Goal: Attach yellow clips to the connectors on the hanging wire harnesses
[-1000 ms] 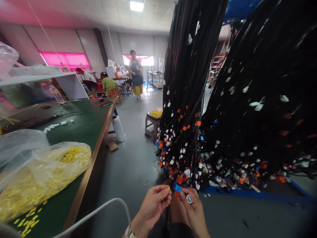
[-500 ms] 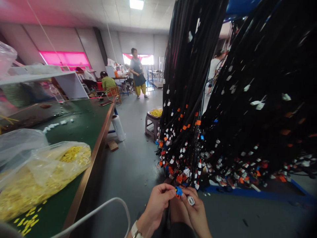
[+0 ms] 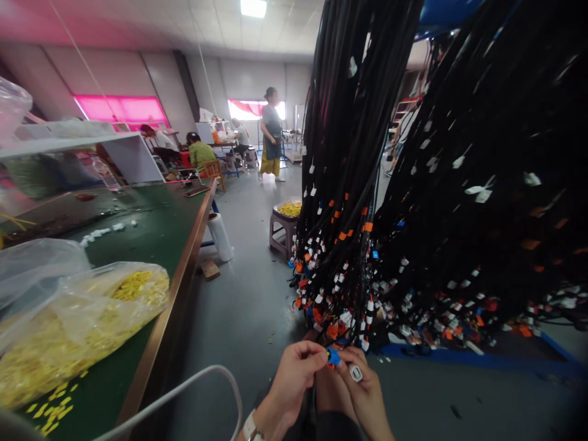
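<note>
In front of my lap, my right hand (image 3: 365, 389) is closed round a blue wire connector (image 3: 333, 357), with a white connector (image 3: 355, 372) also sticking out between its fingers. My left hand (image 3: 296, 380) meets it from the left, thumb and forefinger pinched on a small yellow piece (image 3: 327, 353) at the blue connector's edge. A little orange shows beneath the blue housing. How deep the yellow piece sits is too small to make out. Just beyond my hands hangs a thick bundle of black wire harnesses (image 3: 344, 153), its lower ends crowded with white, orange and blue connectors.
On the left stands a green-topped table (image 3: 151, 214) bearing a clear bag of yellow pieces (image 3: 92, 324) and loose ones beside it. A white cable (image 3: 197, 383) loops near my left arm. Farther off are a stool (image 3: 281, 229), a film roll (image 3: 220, 237) and several people.
My hands keep the same grip, the connectors shifting only very slightly. In the background, the standing person has moved to the right and turned.
</note>
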Demonstrator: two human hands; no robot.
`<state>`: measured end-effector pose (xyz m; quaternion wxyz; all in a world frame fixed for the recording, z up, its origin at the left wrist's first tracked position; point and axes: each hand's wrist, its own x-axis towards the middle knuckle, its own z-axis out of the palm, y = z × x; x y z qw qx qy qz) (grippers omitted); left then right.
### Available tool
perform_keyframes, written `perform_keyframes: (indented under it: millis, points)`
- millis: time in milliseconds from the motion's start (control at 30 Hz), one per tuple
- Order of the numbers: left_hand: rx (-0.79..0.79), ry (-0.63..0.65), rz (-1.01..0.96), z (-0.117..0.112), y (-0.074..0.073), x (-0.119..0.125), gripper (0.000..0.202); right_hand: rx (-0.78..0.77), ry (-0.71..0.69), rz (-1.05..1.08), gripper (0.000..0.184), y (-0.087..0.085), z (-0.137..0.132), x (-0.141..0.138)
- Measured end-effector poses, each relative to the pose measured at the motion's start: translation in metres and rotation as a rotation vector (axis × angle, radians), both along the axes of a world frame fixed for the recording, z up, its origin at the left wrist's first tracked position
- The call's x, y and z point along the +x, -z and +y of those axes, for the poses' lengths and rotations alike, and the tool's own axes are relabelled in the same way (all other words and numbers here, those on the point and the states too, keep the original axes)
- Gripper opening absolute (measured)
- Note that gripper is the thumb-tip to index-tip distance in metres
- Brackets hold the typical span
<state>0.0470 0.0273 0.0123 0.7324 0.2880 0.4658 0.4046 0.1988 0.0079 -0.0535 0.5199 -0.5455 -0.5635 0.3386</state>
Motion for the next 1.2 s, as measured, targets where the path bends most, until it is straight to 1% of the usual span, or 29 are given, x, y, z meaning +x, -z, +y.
perform_keyframes:
  millis: [200, 267, 333, 467, 533, 633, 800, 900, 1033, 1100, 1167, 1200]
  points:
    - [0.024, 0.014, 0.112, 0.002, 0.002, 0.000, 0.040, 0.008, 0.010, -0.026, 0.021, -0.003, 0.000, 0.000]
    - [0.022, 0.021, 0.112, 0.003, 0.002, -0.001, 0.040, 0.008, 0.015, -0.040, 0.022, -0.003, -0.001, 0.000]
    - [-0.008, 0.047, 0.060, 0.004, 0.001, -0.003, 0.041, 0.010, 0.013, -0.053, 0.022, -0.002, -0.002, -0.001]
    - [-0.120, 0.248, -0.114, 0.002, 0.000, -0.009, 0.037, 0.021, -0.024, -0.073, 0.021, -0.002, -0.002, -0.001]
    - [-0.140, 0.300, -0.139, 0.001, 0.002, -0.011, 0.032, 0.026, -0.036, -0.089, 0.020, -0.002, -0.002, -0.001]
    - [-0.112, 0.260, -0.116, 0.001, 0.005, -0.009, 0.032, 0.032, -0.036, -0.106, 0.020, -0.003, -0.002, 0.000]
    - [-0.057, 0.127, -0.133, 0.002, 0.006, -0.004, 0.035, 0.037, -0.032, -0.087, 0.021, -0.007, -0.002, -0.001]
    - [-0.044, 0.098, -0.188, 0.001, 0.008, -0.003, 0.034, 0.041, -0.019, -0.069, 0.020, -0.007, -0.002, -0.003]
    - [-0.027, 0.101, -0.270, -0.001, 0.011, -0.003, 0.032, 0.039, -0.004, -0.041, 0.020, -0.006, -0.003, -0.006]
    - [-0.016, 0.112, -0.246, -0.003, 0.010, -0.003, 0.031, 0.035, 0.009, -0.032, 0.021, -0.005, -0.003, -0.007]
    - [0.027, 0.101, -0.157, -0.004, 0.007, -0.001, 0.030, 0.032, 0.021, -0.024, 0.021, -0.003, -0.003, -0.007]
    - [0.075, 0.085, -0.092, -0.005, 0.006, 0.000, 0.028, 0.031, 0.026, -0.020, 0.022, -0.002, -0.003, -0.006]
